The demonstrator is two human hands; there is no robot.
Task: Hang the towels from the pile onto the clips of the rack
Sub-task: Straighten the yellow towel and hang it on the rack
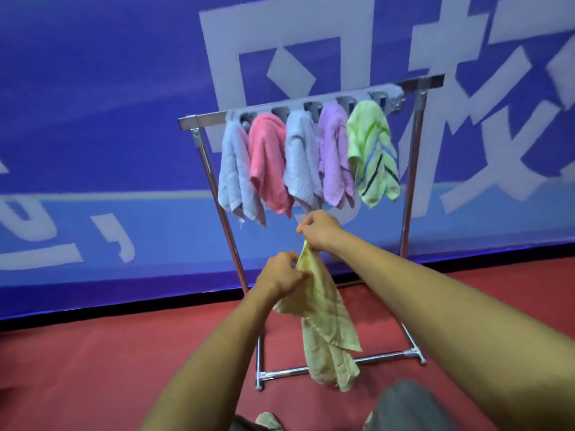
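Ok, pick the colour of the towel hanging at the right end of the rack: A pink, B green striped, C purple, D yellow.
B: the green striped towel hangs last on the right of the rack, just beyond the purple towel.

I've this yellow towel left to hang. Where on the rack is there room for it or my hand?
Room: the gap between the green striped towel and the right post, and the bare rail left of the leftmost pale blue towel. Crowded: the clip strip, with five towels hanging edge to edge.
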